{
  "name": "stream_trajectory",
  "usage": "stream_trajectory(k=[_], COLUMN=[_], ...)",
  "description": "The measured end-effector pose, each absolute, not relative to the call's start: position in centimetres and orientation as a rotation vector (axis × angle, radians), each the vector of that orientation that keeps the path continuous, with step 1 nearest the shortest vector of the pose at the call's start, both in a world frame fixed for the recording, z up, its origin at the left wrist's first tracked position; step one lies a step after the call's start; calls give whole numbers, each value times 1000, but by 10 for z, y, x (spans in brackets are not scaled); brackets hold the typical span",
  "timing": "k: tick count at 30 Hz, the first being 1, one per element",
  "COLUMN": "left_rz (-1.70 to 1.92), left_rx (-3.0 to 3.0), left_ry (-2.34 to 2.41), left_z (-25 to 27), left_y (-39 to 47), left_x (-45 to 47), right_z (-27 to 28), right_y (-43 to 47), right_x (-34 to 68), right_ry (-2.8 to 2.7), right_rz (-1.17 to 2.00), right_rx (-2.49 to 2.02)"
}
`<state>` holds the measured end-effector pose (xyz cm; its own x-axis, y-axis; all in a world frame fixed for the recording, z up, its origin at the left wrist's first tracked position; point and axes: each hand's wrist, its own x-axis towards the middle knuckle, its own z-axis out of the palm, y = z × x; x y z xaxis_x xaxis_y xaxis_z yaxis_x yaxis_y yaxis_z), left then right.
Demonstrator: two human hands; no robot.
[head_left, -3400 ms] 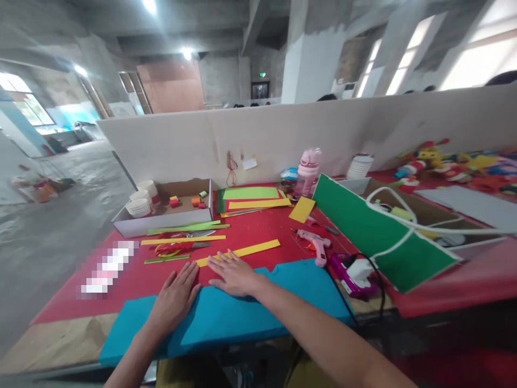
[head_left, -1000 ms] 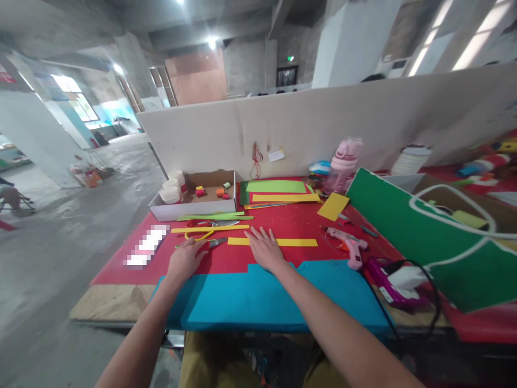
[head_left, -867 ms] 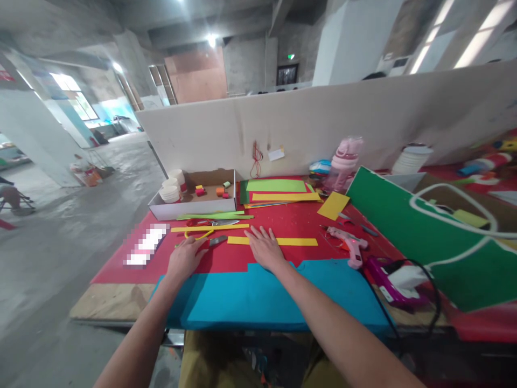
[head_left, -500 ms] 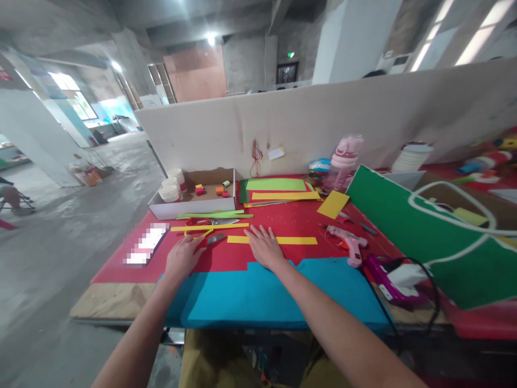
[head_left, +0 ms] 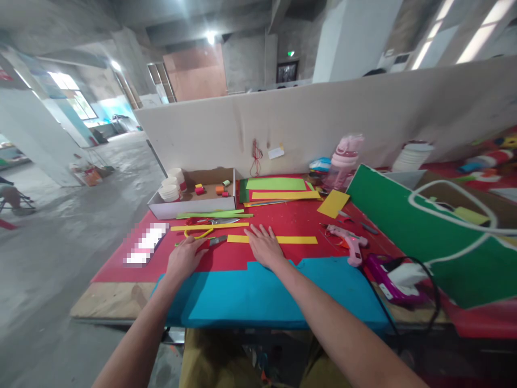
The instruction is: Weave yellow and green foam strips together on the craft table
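My left hand [head_left: 184, 260] is low over the red table covering [head_left: 299, 218], its fingers curled around the handle of a tool with a flat grey blade [head_left: 218, 240]. A bit of red handle shows by the thumb. The blade's tip points right, close to the left end of a yellow strip [head_left: 297, 240]. Flat on that strip lies my right hand [head_left: 264, 247], fingers spread, pressing it to the table. Just beyond my left hand are a yellow loop handle [head_left: 198, 235], another yellow strip [head_left: 226, 227] and red-handled scissors [head_left: 222, 221].
A blue cloth [head_left: 258, 299] covers the near edge. Behind are a box [head_left: 189, 206] with cups and small rolls, and green sheets [head_left: 278, 184]. Right are a pink glue gun [head_left: 347, 237], a purple device [head_left: 398, 283], cables, and a green board [head_left: 428, 242]. A phone [head_left: 147, 245] lies left.
The grey-bladed tool has turned slightly under my left hand, its red handle now showing. My left hand has shifted a little nearer to me. My right hand stays put.
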<state>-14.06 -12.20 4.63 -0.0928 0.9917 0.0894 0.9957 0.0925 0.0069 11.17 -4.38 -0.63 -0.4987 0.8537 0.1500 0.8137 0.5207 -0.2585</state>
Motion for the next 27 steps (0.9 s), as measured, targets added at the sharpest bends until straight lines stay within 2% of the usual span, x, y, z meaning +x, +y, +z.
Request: stream_trajectory(k=[7,14,27], left_rz=[-182,-242,-236], left_rx=[-2221,-2326,-2315], left_ry=[-2188,-2084,-2010], left_z=[39,34,33], left_y=[-121,-118,-121], left_x=[-142,-139,-128], right_z=[-7,-8,-8], right_y=[-42,-40,-45], right_x=[112,112,111], right_ry=[-2414,-2563,-2642], right_rz=[253,505,525], right_rx=[-1337,-813,-878])
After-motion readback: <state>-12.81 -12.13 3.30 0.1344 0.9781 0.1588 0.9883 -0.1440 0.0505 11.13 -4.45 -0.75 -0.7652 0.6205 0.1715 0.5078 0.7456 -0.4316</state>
